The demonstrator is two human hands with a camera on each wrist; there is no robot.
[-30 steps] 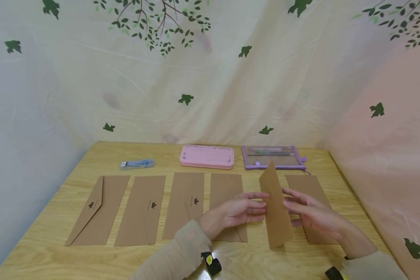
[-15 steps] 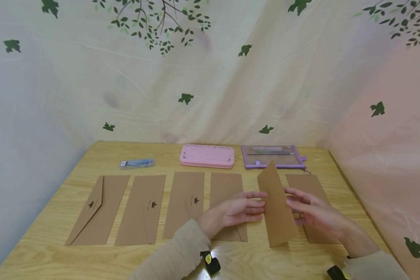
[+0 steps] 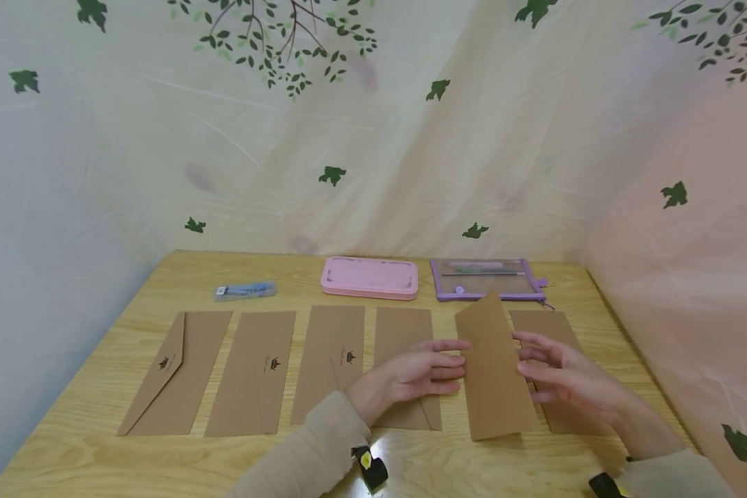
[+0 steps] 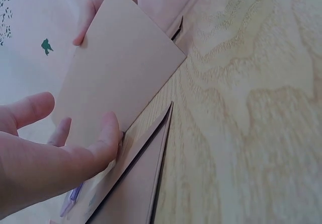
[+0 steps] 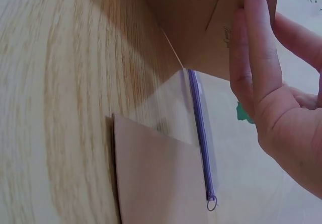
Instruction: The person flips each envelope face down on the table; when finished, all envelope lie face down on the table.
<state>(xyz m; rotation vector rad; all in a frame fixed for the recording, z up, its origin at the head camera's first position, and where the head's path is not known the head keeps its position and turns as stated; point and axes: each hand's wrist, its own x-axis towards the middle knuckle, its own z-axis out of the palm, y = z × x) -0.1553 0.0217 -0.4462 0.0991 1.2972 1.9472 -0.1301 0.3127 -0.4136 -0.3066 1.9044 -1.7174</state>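
Envelope, kraft, at far L; lies flat on wood-grain tabletop w/ flap & crown print up, maybe to keep closure side visible. Next, second envelope, also crown up, small gap betw., prob. to avoid overlap. Behind, clear case w/ blue contents, set back, presumably out of the way. Then third envelope, same side up, in line w/ rest. Further back, pink pencil case, likely there for same reason. Then fourth envelope, partly hidden under L hand.

At L hand, fingers loosely spread near L edge of held envelope, likely to steady it; can't tell if touching. Held upright, slightly tilted, betw. both hands; plain face near, flap & print on other side per R wrist view. Can't tell if bottom edge rests on tabletop. Behind, purple-trimmed zip pouch w/ pens. At R hand, seemingly a pinch on R edge, prob. to stop flopping. Last, far-R envelope, flat, partly hidden by R hand.
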